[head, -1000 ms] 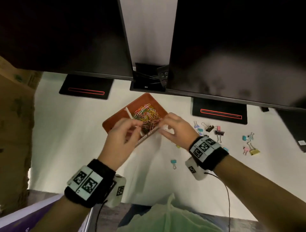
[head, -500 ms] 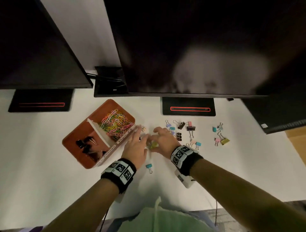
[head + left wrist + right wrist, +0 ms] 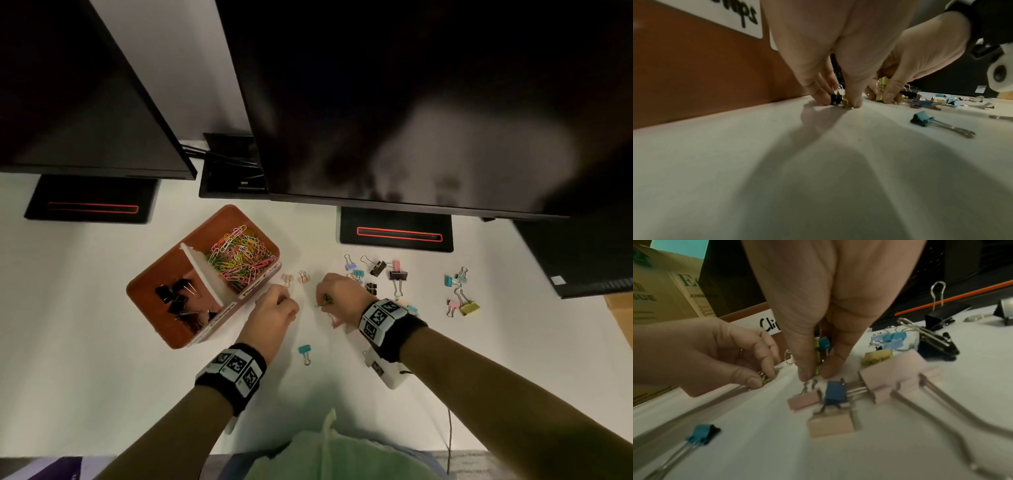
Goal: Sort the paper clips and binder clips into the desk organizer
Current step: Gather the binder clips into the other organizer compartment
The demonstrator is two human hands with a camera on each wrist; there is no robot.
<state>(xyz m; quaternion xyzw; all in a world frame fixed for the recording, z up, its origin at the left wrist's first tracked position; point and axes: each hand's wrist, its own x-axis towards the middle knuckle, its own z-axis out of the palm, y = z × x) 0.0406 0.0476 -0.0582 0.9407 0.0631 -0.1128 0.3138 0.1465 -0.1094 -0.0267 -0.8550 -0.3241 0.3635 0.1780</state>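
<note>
Sorting state: colourful paper clips (image 3: 241, 255) fill the far compartment of the desk organizer (image 3: 150, 291); black binder clips (image 3: 174, 298) lie in the near compartment, across a white divider (image 3: 202, 270).
Organizer look: rust-brown, rounded corners, white labels on the side facing the hands; only part of the lettering is readable.
Left grip: the left hand (image 3: 272, 313) sits just right of the organizer, fingertips down on the counter (image 3: 85, 342), pinching a small dark-and-yellow clip (image 3: 838, 99).
Right grip: the right hand (image 3: 342, 294) pinches a small yellow binder clip (image 3: 817, 358) between thumb and fingers, with a teal clip (image 3: 824, 343) tucked in the same grasp; fingertips rest on the counter.
Loose clips: a teal binder clip (image 3: 304, 353) lies alone near the person; pink clips (image 3: 898, 379) and a dark blue clip (image 3: 835, 393) lie just below the right hand; black, blue, pink and yellow ones scatter further right.
Surroundings: two dark monitors (image 3: 411, 102) stand over the white counter, their bases (image 3: 397, 229) trimmed in red.
</note>
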